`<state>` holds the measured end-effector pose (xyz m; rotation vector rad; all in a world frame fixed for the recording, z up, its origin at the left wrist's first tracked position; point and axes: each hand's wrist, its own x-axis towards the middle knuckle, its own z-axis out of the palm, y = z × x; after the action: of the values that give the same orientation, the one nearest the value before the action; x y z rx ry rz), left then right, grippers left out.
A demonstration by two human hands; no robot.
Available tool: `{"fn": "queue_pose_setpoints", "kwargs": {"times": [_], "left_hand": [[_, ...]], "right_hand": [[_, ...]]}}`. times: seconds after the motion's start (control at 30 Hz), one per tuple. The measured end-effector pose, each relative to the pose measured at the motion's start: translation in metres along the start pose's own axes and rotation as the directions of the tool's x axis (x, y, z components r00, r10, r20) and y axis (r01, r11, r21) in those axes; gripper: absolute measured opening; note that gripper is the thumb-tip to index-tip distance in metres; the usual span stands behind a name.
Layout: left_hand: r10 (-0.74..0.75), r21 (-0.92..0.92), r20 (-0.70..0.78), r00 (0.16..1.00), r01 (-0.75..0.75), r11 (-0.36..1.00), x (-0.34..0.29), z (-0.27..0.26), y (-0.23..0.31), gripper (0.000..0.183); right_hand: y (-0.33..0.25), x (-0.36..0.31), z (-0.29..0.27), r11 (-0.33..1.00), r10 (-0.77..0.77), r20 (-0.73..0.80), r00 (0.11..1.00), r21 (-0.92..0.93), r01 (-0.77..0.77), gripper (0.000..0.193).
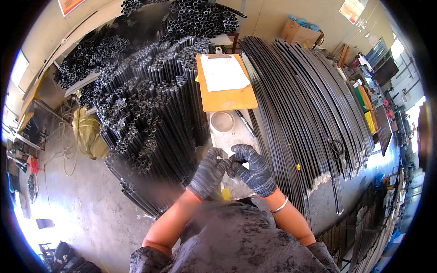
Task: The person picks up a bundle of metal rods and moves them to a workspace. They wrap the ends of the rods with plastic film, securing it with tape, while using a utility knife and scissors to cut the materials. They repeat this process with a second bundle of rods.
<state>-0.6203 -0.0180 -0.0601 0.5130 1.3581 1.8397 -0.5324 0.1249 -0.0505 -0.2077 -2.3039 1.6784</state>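
Shirt point(227, 241): dark and mottled, nearest the camera along the lower edge.
Left hand point(209, 173): grey-gloved, fingers curled narrow, tips meeting the other hand's over the table; whether it pinches anything, I cannot tell.
Right hand point(253, 169): gloved alike, thumb and fingers bent in a narrow hook; its grip is likewise hidden.
Between the fingertips: any small item here is too covered to make out.
Table point(246, 140): narrow and pale, under both hands.
Dish point(222, 121): round, on the table, just beyond the hands.
Pen point(246, 123): lying right of the dish, out of both hands.
Clipboard point(230, 102): orange, at the table's far end, paper point(225, 73) clipped on.
Tubes point(150, 98): bundled left of the table.
Bars point(296, 104): laid in rows on the right.
Progress: handwork seems midway, fingers together; what is finished or left does not show.
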Motion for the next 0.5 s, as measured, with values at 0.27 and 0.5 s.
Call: {"fn": "queue_pose_setpoints", "kwargs": {"times": [0.27,0.5], "left_hand": [[0.059,0.110,-0.088,0.994,-0.049,0.993,-0.002,-0.004,-0.006,0.015],[-0.066,0.226,0.041,0.997,0.055,0.972,0.002,-0.004,-0.002,0.012]], "right_hand": [[0.002,0.000,0.007,0.797,-0.397,-0.041,0.917,-0.511,0.322,0.025],[-0.002,-0.003,0.001,0.822,-0.374,-0.081,0.924,-0.489,0.291,0.014]]}}
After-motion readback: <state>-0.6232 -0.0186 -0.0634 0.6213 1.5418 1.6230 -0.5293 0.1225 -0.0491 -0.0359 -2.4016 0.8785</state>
